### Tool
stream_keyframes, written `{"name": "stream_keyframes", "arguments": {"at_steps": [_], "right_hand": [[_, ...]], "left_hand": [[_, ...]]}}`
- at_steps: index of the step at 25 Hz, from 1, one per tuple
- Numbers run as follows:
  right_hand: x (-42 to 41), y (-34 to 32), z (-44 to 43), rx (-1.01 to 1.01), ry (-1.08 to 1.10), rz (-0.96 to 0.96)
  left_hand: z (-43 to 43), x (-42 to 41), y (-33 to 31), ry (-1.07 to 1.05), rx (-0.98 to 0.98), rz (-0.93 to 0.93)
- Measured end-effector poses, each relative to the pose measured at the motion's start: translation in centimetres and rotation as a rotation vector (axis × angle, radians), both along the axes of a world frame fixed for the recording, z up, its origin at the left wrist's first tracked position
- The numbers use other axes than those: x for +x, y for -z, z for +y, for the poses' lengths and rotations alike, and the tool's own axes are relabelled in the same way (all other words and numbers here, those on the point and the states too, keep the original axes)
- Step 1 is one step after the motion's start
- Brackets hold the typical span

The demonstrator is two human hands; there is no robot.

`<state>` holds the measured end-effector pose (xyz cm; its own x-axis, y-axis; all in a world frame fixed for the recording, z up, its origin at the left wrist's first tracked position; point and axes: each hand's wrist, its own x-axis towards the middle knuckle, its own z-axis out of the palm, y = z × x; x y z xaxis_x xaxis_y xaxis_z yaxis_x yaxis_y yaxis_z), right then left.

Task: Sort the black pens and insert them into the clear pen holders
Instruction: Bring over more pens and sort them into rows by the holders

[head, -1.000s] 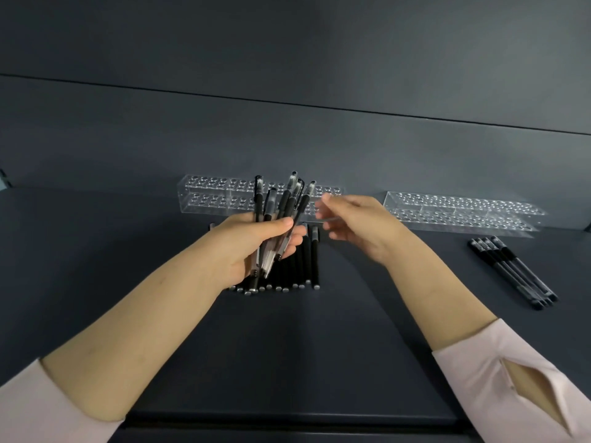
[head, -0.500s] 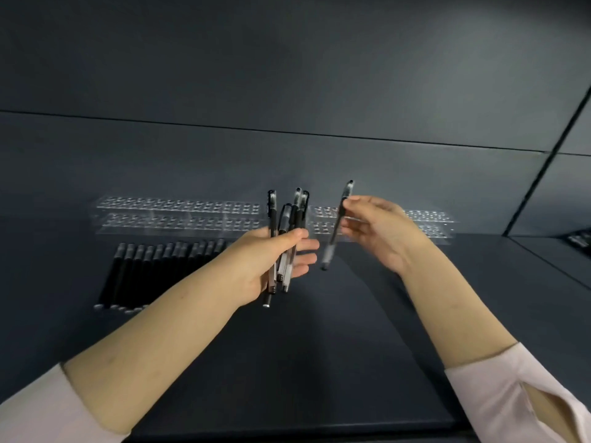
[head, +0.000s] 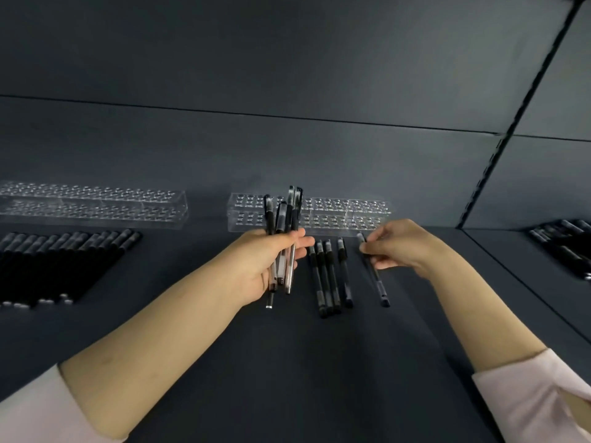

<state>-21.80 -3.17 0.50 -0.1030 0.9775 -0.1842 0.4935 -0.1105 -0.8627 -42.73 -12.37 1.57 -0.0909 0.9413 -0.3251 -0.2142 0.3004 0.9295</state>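
The dark worktop carries two clear holders along its back, the left holder and the right holder, set apart. In front of the left holder a close row of black pens lies side by side. In front of the right holder lie four pens, three touching and one just beside. A fifth pen further right seems to rest flat too, and more pens, blurred, lie at the far right.

A sorting workstation, studio-plain: a dark matte table backed by dark panelled walls. Two clear pen holders and ordered rows of black pens line it.
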Motion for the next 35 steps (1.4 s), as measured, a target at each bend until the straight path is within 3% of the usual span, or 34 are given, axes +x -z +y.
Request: {"name": "stream_keyframes", "arguments": {"at_steps": [4, 8, 12, 14, 23, 29, 35], "right_hand": [[-0.9, 0.4, -0.1, -0.003, -0.094, -0.043], [-1.8, 0.8, -0.5, -0.017, -0.146, 0.085], [-2.5, 0.7, -0.9, 0.154, -0.103, 0.045], [-2.7, 0.1, -1.3, 0.19, -0.105, 0.159], [-3.7, -0.7, -2.6, -0.018, -0.244, 0.639], [-2.3, -0.7, -0.8, 0.018, -0.017, 0.771], [-1.2, 1.5, 0.2, 0.066, 0.083, 0.243]], "left_hand": [[0.4, 1.2, 0.2, -0.075, -0.024, 0.033], [0.3, 1.0, 0.3, -0.08, -0.006, -0.004], [-0.1, 1.0, 0.5, -0.017, -0.004, -0.038], [-0.2, 1.2, 0.7, 0.015, 0.006, -0.03], [-0.9, 1.4, 0.6, 0.148, 0.03, -0.025], [-0.6, 0.8, 0.9, 0.072, 0.055, -0.031], [-0.3, 0.5, 1.3, 0.001, 0.044, -0.011]]}}
